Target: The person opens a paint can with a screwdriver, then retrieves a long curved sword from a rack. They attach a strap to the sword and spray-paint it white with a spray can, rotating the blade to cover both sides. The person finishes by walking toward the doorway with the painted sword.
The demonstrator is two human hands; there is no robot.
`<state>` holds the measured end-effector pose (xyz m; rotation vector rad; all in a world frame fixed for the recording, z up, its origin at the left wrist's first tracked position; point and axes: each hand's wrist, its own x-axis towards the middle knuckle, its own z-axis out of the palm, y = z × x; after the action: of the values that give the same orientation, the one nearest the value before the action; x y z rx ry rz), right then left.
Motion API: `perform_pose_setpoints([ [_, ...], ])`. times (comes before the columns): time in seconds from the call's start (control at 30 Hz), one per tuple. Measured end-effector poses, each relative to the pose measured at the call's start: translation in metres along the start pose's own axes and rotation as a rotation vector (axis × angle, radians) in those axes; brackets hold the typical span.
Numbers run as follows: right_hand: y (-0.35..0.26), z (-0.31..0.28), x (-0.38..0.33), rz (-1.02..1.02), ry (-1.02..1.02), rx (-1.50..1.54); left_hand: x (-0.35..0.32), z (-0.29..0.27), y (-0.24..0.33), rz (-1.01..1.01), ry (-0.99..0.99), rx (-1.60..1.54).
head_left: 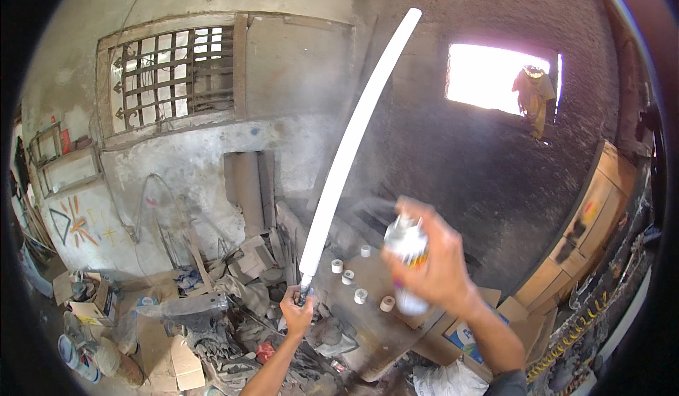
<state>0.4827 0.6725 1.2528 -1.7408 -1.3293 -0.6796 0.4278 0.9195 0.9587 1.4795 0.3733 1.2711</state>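
A long white tube (353, 141) stands up at a slant, its top leaning to the right. My left hand (296, 314) is closed round the thin dark rod at its lower end. In my right hand (440, 267) is a white spray can (408, 254), slightly blurred, held upright to the right of the tube. One finger rests on top of the can, and a faint mist drifts from its nozzle toward the tube. Past my hands, several small white cylindrical pieces (347, 277) stand on a dusty board (396, 334).
Rubble, rags and torn cardboard (168, 353) cover the floor at the left. A barred window (170, 78) is in the far wall, and a bright opening (488, 78) is at the right. Wooden panels (590, 219) lean at the right, with a yellow coiled hose (566, 339) below.
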Motion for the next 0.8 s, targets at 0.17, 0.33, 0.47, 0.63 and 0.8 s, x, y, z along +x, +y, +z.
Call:
perform_pose_setpoints([
  [0.17,0.033,-0.030,0.072,-0.096,0.533,0.153,-0.005,0.001,-0.001,-0.006,-0.022,-0.011],
  [0.33,-0.003,0.001,-0.011,-0.090,0.135,-0.133,0.002,0.002,0.003,0.012,-0.090,-0.068],
  [0.47,-0.002,-0.005,-0.071,-0.072,-0.134,-0.006,0.008,-0.009,0.023,-0.129,-0.297,-0.184],
  [0.63,0.082,-0.054,-0.087,0.578,1.254,0.975,0.026,-0.023,0.054,-0.249,-0.405,-0.287],
  [0.8,0.128,-0.019,-0.111,0.522,0.858,0.544,0.071,-0.042,0.066,0.078,-0.158,0.039],
])
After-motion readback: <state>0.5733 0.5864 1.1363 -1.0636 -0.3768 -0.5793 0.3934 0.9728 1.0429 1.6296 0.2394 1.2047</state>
